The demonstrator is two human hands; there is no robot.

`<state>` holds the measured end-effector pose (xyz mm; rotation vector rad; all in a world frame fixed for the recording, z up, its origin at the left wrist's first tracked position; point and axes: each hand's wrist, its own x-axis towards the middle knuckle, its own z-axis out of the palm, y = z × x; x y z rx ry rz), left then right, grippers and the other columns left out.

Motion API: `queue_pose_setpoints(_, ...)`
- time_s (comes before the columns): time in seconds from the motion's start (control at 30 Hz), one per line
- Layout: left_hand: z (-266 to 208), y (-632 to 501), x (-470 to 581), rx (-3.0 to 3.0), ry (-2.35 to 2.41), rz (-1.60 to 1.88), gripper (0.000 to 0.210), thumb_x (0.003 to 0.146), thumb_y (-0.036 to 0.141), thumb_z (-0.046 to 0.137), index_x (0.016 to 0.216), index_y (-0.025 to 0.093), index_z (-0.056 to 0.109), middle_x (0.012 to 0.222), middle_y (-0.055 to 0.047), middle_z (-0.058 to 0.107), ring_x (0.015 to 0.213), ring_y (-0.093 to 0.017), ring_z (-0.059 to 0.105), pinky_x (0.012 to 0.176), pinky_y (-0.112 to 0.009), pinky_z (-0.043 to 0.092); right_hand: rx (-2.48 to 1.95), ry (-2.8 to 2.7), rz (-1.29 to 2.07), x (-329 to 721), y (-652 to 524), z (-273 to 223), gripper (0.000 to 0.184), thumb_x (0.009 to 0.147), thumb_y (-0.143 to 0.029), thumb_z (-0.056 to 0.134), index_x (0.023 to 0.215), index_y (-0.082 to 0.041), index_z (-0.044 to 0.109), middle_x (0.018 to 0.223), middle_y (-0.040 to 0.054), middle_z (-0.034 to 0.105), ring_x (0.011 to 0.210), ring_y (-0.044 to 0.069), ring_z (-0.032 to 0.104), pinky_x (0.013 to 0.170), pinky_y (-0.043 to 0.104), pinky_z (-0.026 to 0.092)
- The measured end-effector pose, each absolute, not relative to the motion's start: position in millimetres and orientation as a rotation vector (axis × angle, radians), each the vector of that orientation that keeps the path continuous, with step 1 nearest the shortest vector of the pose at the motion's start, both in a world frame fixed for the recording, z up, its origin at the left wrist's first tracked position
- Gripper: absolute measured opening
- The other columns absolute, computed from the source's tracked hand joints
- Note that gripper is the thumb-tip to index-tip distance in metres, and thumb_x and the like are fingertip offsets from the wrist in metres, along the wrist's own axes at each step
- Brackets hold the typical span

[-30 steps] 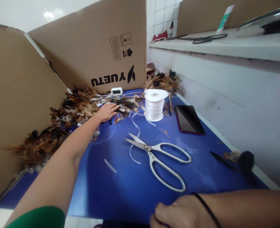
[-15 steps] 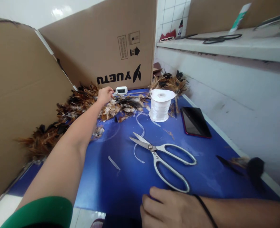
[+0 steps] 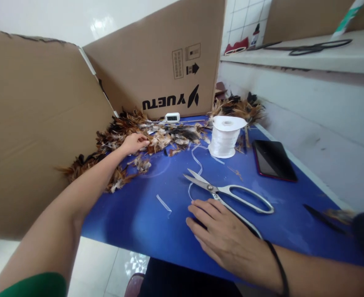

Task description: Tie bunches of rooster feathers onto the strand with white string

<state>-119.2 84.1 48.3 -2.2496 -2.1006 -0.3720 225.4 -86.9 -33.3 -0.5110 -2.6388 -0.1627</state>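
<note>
At the near edge of the heap of brown, black and white feathers (image 3: 120, 132), my left hand (image 3: 135, 143) has its fingers bent together. Whatever lies between its fingertips is too small to make out. My right hand (image 3: 220, 233) rests palm down on the blue table, fingers spread a little and holding nothing. It partly covers one handle of the metal scissors (image 3: 211, 187), whose blades are slightly apart. Behind the scissors stands a white spool of ribbon (image 3: 224, 140). A thin ribbon tail (image 3: 197, 159) runs from it towards the blades.
A black phone (image 3: 274, 160) lies right of the spool. A small digital display (image 3: 172, 118) stands before the cardboard box panel (image 3: 132, 62). More feathers (image 3: 240, 109) lie behind the spool. A cut ribbon piece (image 3: 163, 203) lies in front. Dark scissors (image 3: 319, 47) rest on the shelf.
My left hand has drawn back from beside the display to the nearer edge of the feathers. My right hand has moved forward over the scissors handle, its fingers now more stretched. The view has shifted left.
</note>
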Motion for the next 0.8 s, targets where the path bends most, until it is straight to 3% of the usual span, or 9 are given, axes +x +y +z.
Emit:
queue_pose_setpoints(0.1, 40, 53, -128, -2.378, -2.039, -0.181, 0.060, 0.061, 0.053, 0.069, 0.109, 0.018, 0.062, 0.099, -0.008, 0.063, 0.093, -0.024, 0.058, 0.080, -0.030, 0.044, -0.523, -2.622, -0.168, 226, -87, -36, 0.026, 0.086, -0.029, 0.051, 0.109, -0.018, 0.058, 0.119, 0.0091, 0.059, 0.113, 0.026, 0.049, 0.097, 0.046, 0.032)
queue_pose_setpoints(0.2, 29, 34, -133, -2.510, -1.971, -0.020, 0.073, 0.052, 0.046, 0.077, 0.117, 0.019, 0.058, 0.101, -0.009, 0.060, 0.094, -0.025, 0.058, 0.081, -0.030, 0.044, -0.524, -2.623, -0.161, 224, -87, -39, 0.025, 0.086, -0.029, 0.050, 0.107, -0.019, 0.059, 0.118, 0.0082, 0.060, 0.112, 0.026, 0.050, 0.096, 0.046, 0.033)
queue_pose_setpoints(0.27, 22, 32, -133, -2.579, -1.931, 0.008, 0.059, 0.058, 0.038, 0.076, 0.112, 0.020, 0.060, 0.098, -0.007, 0.061, 0.090, -0.022, 0.059, 0.079, -0.029, 0.044, -0.532, -2.615, -0.159, 223, -88, -40, 0.025, 0.085, -0.028, 0.051, 0.106, -0.019, 0.059, 0.117, 0.0081, 0.060, 0.112, 0.026, 0.051, 0.096, 0.046, 0.033)
queue_pose_setpoints(0.37, 15, 42, -125, -2.594, -1.950, -0.054, 0.022, 0.068, 0.025, 0.067, 0.089, 0.019, 0.066, 0.085, -0.004, 0.065, 0.081, -0.018, 0.060, 0.075, -0.027, 0.044, -0.551, -2.605, -0.161, 223, -88, -42, 0.026, 0.084, -0.029, 0.052, 0.107, -0.020, 0.059, 0.117, 0.0083, 0.061, 0.112, 0.026, 0.050, 0.096, 0.046, 0.033)
queue_pose_setpoints(0.43, 13, 55, -118, -2.545, -2.018, -0.174, 0.010, 0.069, 0.019, 0.064, 0.078, 0.018, 0.067, 0.075, -0.002, 0.065, 0.074, -0.016, 0.060, 0.073, -0.026, 0.044, -0.559, -2.603, -0.164, 224, -88, -42, 0.026, 0.084, -0.029, 0.052, 0.107, -0.020, 0.060, 0.116, 0.0081, 0.061, 0.112, 0.026, 0.050, 0.097, 0.046, 0.033)
queue_pose_setpoints(0.53, 16, 76, -109, -2.547, -2.080, -0.492, 0.020, 0.071, 0.022, 0.064, 0.090, 0.018, 0.066, 0.077, -0.001, 0.067, 0.072, -0.015, 0.062, 0.073, -0.025, 0.046, -0.572, -2.587, -0.171, 224, -88, -44, 0.026, 0.084, -0.030, 0.052, 0.107, -0.020, 0.060, 0.116, 0.0074, 0.061, 0.113, 0.025, 0.050, 0.096, 0.044, 0.033)
queue_pose_setpoints(0.63, 22, 98, -108, -2.385, -2.207, -0.722, 0.028, 0.083, 0.029, 0.051, 0.105, 0.016, 0.062, 0.081, -0.003, 0.068, 0.072, -0.015, 0.063, 0.072, -0.026, 0.048, -0.583, -2.576, -0.166, 224, -88, -45, 0.026, 0.085, -0.031, 0.052, 0.108, -0.021, 0.059, 0.117, 0.0066, 0.060, 0.114, 0.025, 0.049, 0.098, 0.043, 0.032)
queue_pose_setpoints(0.73, 23, 115, -109, -2.156, -2.225, -0.623, 0.030, 0.080, 0.034, 0.054, 0.101, 0.015, 0.065, 0.093, -0.009, 0.068, 0.087, -0.021, 0.062, 0.082, -0.031, 0.047, -0.585, -2.572, -0.171, 224, -88, -45, 0.027, 0.084, -0.031, 0.053, 0.108, -0.021, 0.059, 0.117, 0.0064, 0.060, 0.114, 0.024, 0.049, 0.098, 0.041, 0.032)
queue_pose_setpoints(0.8, 18, 122, -104, -2.148, -2.227, -0.529, 0.043, 0.073, 0.042, 0.062, 0.105, 0.013, 0.064, 0.101, -0.013, 0.066, 0.096, -0.026, 0.060, 0.087, -0.035, 0.045, -0.581, -2.572, -0.180, 224, -87, -45, 0.027, 0.083, -0.031, 0.054, 0.108, -0.020, 0.059, 0.118, 0.0067, 0.060, 0.114, 0.024, 0.049, 0.098, 0.041, 0.031)
